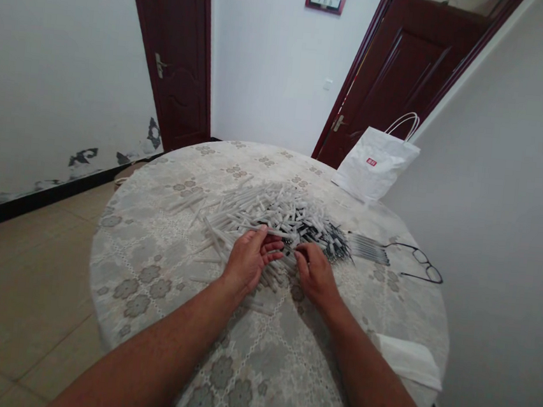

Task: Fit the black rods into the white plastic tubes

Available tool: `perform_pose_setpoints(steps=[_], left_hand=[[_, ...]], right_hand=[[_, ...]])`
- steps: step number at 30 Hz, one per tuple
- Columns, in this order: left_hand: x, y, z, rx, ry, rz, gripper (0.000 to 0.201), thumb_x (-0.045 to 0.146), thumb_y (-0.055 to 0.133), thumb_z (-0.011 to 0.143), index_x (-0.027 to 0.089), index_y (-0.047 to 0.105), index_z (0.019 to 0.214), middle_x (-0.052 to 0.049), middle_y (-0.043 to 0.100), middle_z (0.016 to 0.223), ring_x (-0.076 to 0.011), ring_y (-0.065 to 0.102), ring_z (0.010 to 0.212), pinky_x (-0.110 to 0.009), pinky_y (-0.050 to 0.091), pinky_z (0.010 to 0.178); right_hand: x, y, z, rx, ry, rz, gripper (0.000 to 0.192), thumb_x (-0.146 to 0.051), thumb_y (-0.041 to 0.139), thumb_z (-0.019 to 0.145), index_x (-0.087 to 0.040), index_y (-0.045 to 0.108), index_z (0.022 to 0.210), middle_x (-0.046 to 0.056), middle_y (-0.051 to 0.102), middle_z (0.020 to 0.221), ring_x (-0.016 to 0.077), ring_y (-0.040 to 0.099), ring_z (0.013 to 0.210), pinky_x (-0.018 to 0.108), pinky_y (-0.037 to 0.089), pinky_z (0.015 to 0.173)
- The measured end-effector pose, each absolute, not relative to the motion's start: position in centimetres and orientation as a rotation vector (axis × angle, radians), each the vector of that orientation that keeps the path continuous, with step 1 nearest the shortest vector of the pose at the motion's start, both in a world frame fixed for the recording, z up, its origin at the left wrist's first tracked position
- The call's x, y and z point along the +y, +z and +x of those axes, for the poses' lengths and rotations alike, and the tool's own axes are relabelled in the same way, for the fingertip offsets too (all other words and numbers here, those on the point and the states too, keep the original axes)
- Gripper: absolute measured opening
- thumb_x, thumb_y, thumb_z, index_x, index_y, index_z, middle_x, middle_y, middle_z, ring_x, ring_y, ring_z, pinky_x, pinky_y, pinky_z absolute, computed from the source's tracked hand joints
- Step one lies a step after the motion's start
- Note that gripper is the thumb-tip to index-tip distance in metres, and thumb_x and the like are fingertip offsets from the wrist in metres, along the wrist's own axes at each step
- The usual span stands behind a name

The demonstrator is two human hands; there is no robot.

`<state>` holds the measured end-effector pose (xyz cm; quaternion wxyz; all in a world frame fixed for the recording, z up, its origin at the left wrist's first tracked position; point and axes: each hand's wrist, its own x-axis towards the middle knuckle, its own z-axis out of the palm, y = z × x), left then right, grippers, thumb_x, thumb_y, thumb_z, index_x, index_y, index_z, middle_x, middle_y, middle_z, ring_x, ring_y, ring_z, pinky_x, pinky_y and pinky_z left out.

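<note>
Near the middle of the round worktop (pixel 160 263), both hands work at the near edge of a heap of pen parts. The left hand (pixel 247 260) is curled around a slim white tube (pixel 269 231), its fingers closed on it; the right hand (pixel 315 273) lies palm down with fingertips pressed into the pile, and whether it pinches anything I cannot tell. Judging by the lie of things, most remains to be handled: the pile of white tubes (pixel 252 208) is broad and loose, the dark-tipped pieces (pixel 321 231) form a smaller cluster, and only a short neat row (pixel 368 248) sits toward the right edge. Tubes look like smooth, matte plastic; the cloth is glossy with grey floral print. Thin-rimmed glasses (pixel 419 261), a white paper bag (pixel 375 165) and a folded tissue (pixel 407 360) lie along the right edge.
</note>
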<state>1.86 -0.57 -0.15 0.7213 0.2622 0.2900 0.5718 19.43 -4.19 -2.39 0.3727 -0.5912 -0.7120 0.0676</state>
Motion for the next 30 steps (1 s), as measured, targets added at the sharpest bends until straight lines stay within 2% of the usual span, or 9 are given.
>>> perform_pose_setpoints(steps=[5,9,12,18,30], left_hand=[[-1.00,-0.11,2.10,0.660,1.218,0.660,0.028,0.040,0.069,0.089,0.012,0.064,0.092,-0.011,0.075,0.089,-0.0186,0.073,0.076,-0.027,0.061,0.061],[-1.28,0.19,2.17,0.678,1.201,0.698,0.028,0.040,0.069,0.089,0.012,0.066,0.092,-0.011,0.076,0.090,-0.0188,0.074,0.077,-0.027,0.061,0.062],[-1.35,0.38,2.24,0.680,1.190,0.710,0.028,0.040,0.069,0.089,0.012,0.067,0.093,-0.011,0.076,0.092,-0.0182,0.074,0.077,-0.027,0.061,0.063],[-1.36,0.27,2.30,0.667,1.159,0.743,0.027,0.039,0.069,0.089,0.012,0.067,0.094,-0.013,0.076,0.096,-0.0173,0.074,0.077,-0.027,0.061,0.063],[-1.37,0.14,2.48,0.683,1.154,0.752,0.029,0.040,0.072,0.086,0.013,0.067,0.095,-0.013,0.076,0.094,-0.0197,0.075,0.078,-0.027,0.061,0.061]], right_hand=[[-4.56,-1.79,19.60,-1.469,0.586,-1.352,0.023,-0.040,0.055,0.097,-0.021,0.060,0.107,0.001,0.064,0.080,0.0160,0.059,0.066,0.028,0.048,0.064],[-4.27,-1.80,19.41,-1.286,0.781,-1.209,0.026,-0.041,0.067,0.089,-0.021,0.062,0.105,-0.003,0.061,0.068,0.0128,0.054,0.056,0.025,0.044,0.052],[-4.08,-1.57,19.26,-1.205,0.847,-1.158,0.029,-0.041,0.073,0.083,-0.021,0.064,0.101,-0.002,0.065,0.070,0.0127,0.056,0.057,0.024,0.046,0.051],[-4.07,-1.34,19.00,-1.155,0.918,-1.080,0.028,-0.037,0.076,0.080,-0.019,0.065,0.100,0.006,0.075,0.092,0.0167,0.068,0.070,0.026,0.052,0.053],[-4.15,-1.33,18.90,-1.158,0.898,-1.104,0.030,-0.039,0.078,0.079,-0.020,0.067,0.098,0.005,0.075,0.087,0.0177,0.069,0.070,0.027,0.053,0.055]])
